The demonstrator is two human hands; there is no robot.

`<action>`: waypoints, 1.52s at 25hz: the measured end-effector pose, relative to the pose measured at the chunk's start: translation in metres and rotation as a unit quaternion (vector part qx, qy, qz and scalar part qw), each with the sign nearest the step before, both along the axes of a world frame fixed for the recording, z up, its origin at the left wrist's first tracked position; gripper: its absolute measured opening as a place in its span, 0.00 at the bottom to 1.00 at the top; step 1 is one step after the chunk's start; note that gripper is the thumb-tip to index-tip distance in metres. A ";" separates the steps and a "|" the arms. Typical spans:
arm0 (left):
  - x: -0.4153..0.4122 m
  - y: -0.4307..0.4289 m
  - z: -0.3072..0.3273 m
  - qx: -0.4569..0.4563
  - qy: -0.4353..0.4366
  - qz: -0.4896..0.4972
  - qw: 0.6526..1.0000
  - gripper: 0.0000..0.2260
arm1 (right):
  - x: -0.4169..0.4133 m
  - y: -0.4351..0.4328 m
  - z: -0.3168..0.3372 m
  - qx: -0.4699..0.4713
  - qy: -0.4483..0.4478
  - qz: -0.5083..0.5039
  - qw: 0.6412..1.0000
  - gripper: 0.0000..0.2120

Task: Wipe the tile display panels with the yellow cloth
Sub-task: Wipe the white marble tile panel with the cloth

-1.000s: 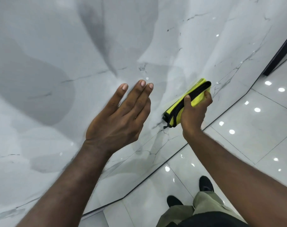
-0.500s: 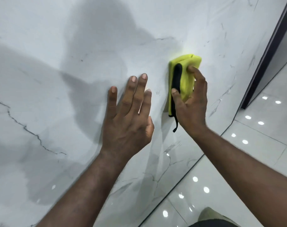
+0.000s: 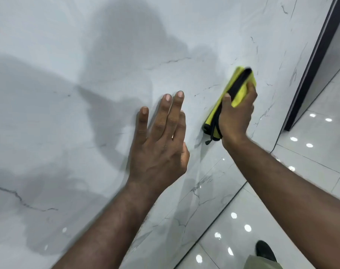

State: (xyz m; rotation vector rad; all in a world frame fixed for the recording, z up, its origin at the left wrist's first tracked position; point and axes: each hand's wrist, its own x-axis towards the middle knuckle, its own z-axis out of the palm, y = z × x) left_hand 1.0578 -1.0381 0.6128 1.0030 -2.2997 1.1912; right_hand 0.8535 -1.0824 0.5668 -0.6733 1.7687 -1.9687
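Note:
A large white marble-look tile panel [image 3: 72, 117] with thin grey veins fills most of the view. My right hand [image 3: 236, 115] grips a folded yellow cloth [image 3: 241, 90] with a black edge and presses it against the panel's right part. The cloth is tilted, its top blurred. My left hand [image 3: 161, 144] lies flat against the panel with straight fingers, left of the cloth and apart from it.
A dark vertical frame [image 3: 311, 65] bounds the panel at the right. Glossy floor tiles [image 3: 311, 191] with light reflections lie below right. My shoe [image 3: 264, 249] and trouser leg show at the bottom right corner.
My right hand has swept the cloth to the right across the panel and tilted it. The left hand stays flat against the panel, and the camera view has shifted slightly.

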 end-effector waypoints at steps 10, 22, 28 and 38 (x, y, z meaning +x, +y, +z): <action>-0.058 -0.039 -0.028 -0.061 -0.170 0.003 0.984 0.34 | -0.042 0.000 -0.116 0.099 -0.138 0.049 0.984 0.29; -0.064 -0.044 -0.032 -0.084 -0.201 -0.008 0.976 0.35 | -0.061 0.005 -0.188 0.276 -0.250 0.110 0.922 0.28; -0.065 -0.043 -0.032 -0.072 -0.194 -0.016 0.978 0.34 | -0.066 0.004 -0.179 0.271 -0.238 0.115 0.926 0.28; -0.062 -0.044 -0.035 -0.062 -0.181 -0.028 0.981 0.32 | -0.084 -0.016 -0.144 0.156 -0.153 0.070 0.973 0.29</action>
